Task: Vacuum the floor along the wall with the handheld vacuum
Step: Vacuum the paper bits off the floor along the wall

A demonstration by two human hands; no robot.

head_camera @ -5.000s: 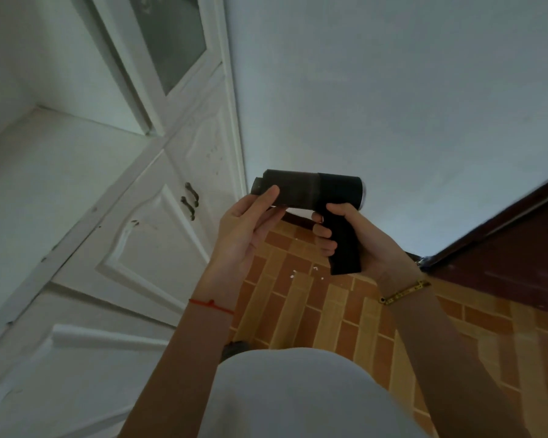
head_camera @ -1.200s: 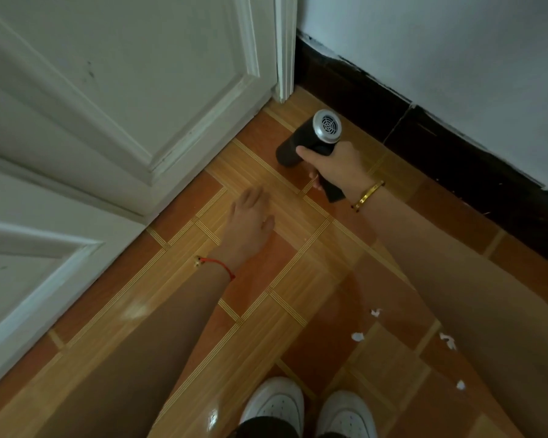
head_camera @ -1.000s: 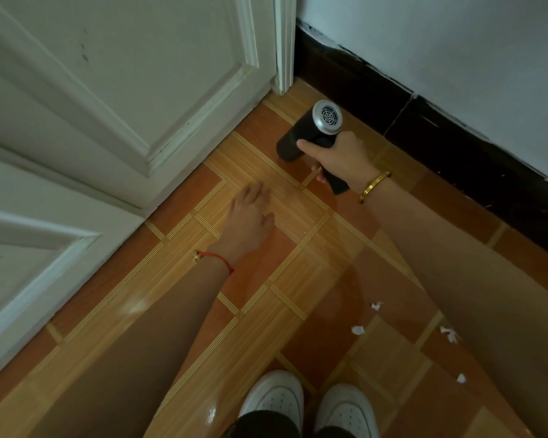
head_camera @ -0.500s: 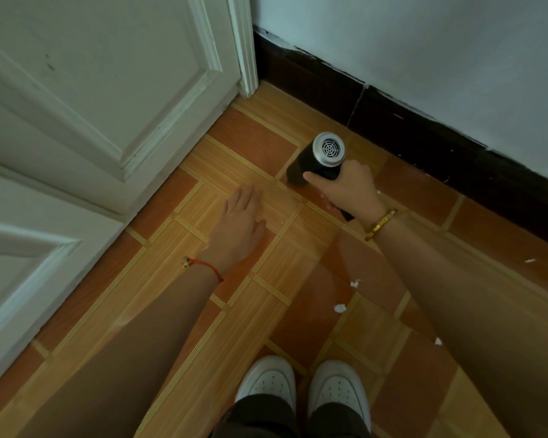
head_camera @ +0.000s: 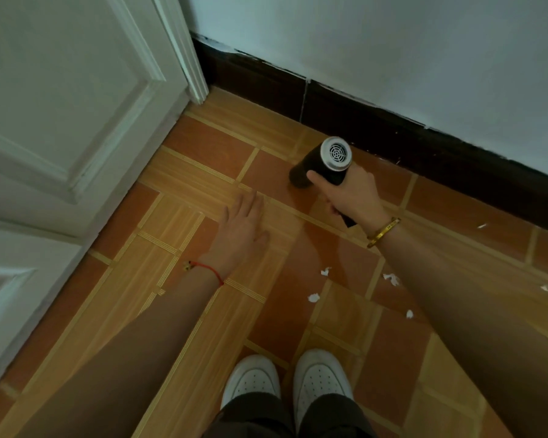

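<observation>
Black handheld vacuum with silver grille, nozzle down on the orange tiled floor near the dark baseboard, gripped by the right hand. Left hand lies flat, fingers spread, beside it. White paper scraps lie nearby.

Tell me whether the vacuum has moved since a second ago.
Yes. The vacuum has slid right along the baseboard, away from the door frame.
</observation>
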